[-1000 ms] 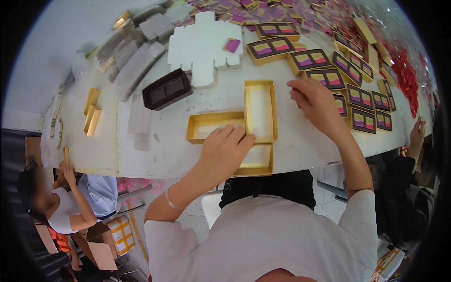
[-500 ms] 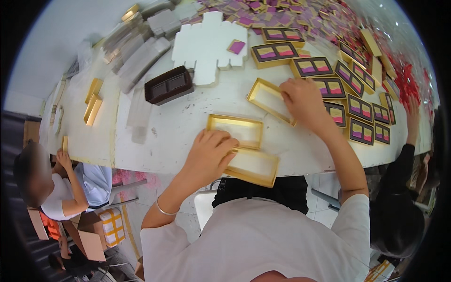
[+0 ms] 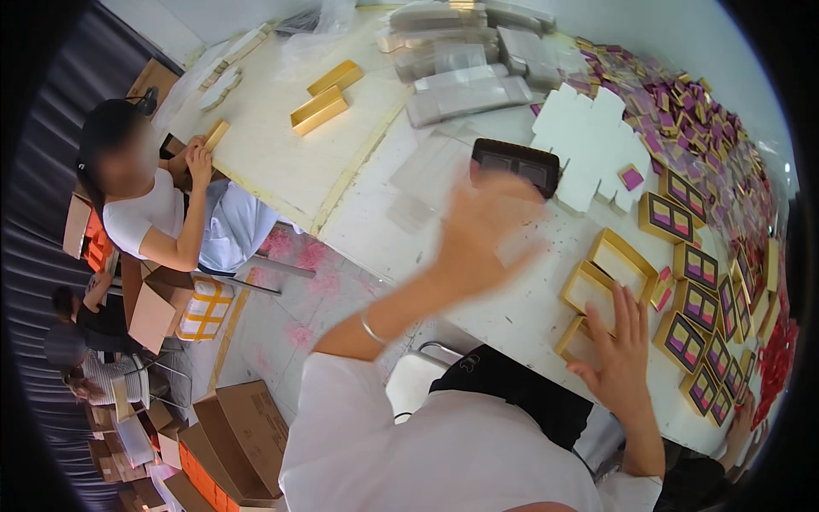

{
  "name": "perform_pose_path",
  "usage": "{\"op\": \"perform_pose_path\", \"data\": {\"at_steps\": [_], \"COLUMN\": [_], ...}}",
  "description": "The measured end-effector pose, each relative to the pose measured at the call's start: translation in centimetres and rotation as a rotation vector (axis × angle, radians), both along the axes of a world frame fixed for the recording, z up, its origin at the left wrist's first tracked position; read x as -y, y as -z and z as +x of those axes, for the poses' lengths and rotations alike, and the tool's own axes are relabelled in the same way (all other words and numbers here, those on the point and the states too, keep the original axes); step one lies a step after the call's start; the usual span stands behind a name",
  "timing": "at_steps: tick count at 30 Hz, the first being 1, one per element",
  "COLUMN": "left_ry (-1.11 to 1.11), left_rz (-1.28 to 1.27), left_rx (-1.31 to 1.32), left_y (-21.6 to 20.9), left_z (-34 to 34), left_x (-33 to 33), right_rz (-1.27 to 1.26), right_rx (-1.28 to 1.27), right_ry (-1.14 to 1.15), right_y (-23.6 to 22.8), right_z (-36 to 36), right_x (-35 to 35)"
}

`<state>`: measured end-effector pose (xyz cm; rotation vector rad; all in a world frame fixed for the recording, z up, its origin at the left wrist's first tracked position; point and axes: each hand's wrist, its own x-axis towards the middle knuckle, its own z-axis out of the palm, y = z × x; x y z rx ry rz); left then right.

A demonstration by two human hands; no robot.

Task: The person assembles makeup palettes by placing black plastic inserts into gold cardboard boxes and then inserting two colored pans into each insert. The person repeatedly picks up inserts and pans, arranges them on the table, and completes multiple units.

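Observation:
My left hand (image 3: 490, 230), smeared by motion, is over the table just in front of a stack of dark brown plastic trays (image 3: 548, 171). It overlaps the trays' near edge; whether it touches them or holds anything cannot be made out. My right hand (image 3: 627, 363) has its fingers stretched apart over three shallow gold boxes. The far box (image 3: 607, 237), the middle box (image 3: 577, 275) and the near box (image 3: 565, 341) sit close together, and the hand covers part of them. I cannot tell if the fingertips rest on their rims.
Filled boxes with purple and pink pieces (image 3: 670, 218) crowd the right side, beside a heap of small pieces (image 3: 682, 111). White flat cartons (image 3: 580, 128) and clear sleeves (image 3: 469, 96) lie at the back. At left, a seated person (image 3: 162, 213) handles a gold piece near two gold boxes (image 3: 319, 111).
The view has swung left. My left hand has left the gold boxes and moved towards the brown trays. My right hand has come nearer, fingers spread; the gold boxes now sit closer together.

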<state>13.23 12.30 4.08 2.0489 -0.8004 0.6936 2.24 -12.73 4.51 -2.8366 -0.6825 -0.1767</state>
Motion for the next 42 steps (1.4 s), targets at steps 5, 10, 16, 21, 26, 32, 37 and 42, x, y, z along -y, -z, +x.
{"op": "perform_pose_path", "data": {"at_steps": [5,10,16,21,26,32,37,42], "left_ry": [-0.559,-0.682,-0.748,-0.842,-0.262,0.306,0.335,0.072], "left_rz": [0.268,0.568,0.572,0.479,0.662,0.640,0.645,0.475], "left_rx": [0.139,0.017,-0.328,-0.203,0.069,0.098,0.063,0.041], "left_y": [0.9,4.1,6.1,-1.4,-2.7,-0.8,1.2,-2.6], "left_z": [16.2,25.4,27.3,17.4,5.9,-1.2,-1.5,2.3], "left_x": [-18.2,-29.2,-32.5,-29.9,-16.8,1.1,4.0,3.0], "right_rz": [0.001,0.102,0.076,0.127,0.086,0.186,0.220,0.269], "right_rx": [-0.084,-0.079,0.039,0.032,0.033,0.154,0.160,0.192], "right_ry": [0.130,0.190,0.205,0.218,0.233,0.238,0.244,0.308], "right_y": [0.7,1.9,2.7,2.1,2.2,0.8,-1.0,0.0], "right_z": [-0.6,-0.1,-0.2,-1.3,-2.0,-1.9,-3.4,-6.1], "right_x": [-0.3,0.3,1.4,2.7,4.5,5.6,6.6,8.4]}}
